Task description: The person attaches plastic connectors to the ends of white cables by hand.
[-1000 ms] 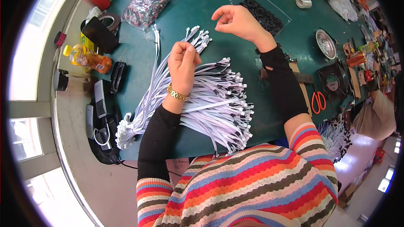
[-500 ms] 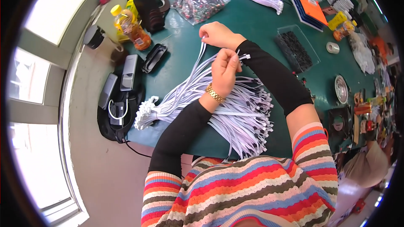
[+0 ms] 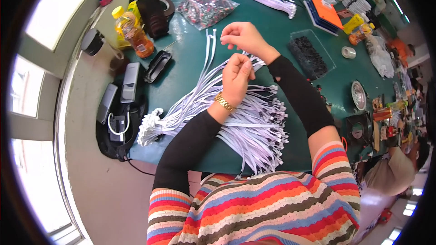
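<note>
Left hand (image 3: 235, 80) over cables (image 3: 255, 132), fingers curled, hold unclear. Right hand (image 3: 244, 37) loosely open near two strands (image 3: 213, 46); I'd pinch them singly.

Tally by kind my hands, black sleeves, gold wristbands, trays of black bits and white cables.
Left hand plus right hand: 2
Black sleeves: 2
Gold wristband: 1
Clear tray: 1
White cables: too many overlapping to count
Total without white cables: 6
</note>
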Demonstrator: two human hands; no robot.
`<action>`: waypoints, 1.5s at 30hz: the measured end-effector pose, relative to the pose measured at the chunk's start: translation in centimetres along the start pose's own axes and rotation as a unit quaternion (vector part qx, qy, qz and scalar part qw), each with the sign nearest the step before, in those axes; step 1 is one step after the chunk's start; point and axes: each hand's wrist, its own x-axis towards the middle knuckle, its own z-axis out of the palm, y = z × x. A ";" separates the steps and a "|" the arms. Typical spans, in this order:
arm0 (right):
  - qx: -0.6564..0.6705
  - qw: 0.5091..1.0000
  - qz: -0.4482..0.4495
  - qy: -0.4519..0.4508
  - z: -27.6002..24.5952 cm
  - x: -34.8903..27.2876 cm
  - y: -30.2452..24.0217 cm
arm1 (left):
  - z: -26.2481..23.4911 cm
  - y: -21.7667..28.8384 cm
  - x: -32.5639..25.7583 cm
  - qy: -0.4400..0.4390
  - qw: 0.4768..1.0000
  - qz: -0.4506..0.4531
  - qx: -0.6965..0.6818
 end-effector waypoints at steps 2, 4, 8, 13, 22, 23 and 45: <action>0.025 0.999 -0.026 0.019 -1.0 -3.0 -2.3 | -0.3 0.0 -0.1 -0.001 1.000 0.008 -0.010; 0.088 0.993 -0.060 0.050 -1.9 -5.9 -3.6 | -0.3 0.2 -0.2 -0.003 1.000 0.011 -0.010; 0.092 0.989 -0.029 0.110 -2.8 -9.6 -3.4 | -0.2 0.6 -0.3 -0.015 1.000 -0.006 0.009; 0.121 0.983 -0.054 0.130 -3.2 -10.6 -2.5 | 0.5 1.3 -0.4 -0.031 0.998 -0.019 0.043; 0.124 0.989 -0.041 0.067 -2.9 -10.5 -2.6 | 0.2 0.8 -0.2 -0.042 0.997 -0.021 0.065; 0.120 0.990 -0.039 0.062 -2.9 -10.4 -2.5 | 0.3 0.8 -0.2 -0.039 0.997 -0.020 0.061; -0.012 1.000 -0.027 0.002 -3.5 -10.6 -2.1 | 0.2 0.5 -0.1 -0.014 0.999 -0.035 0.038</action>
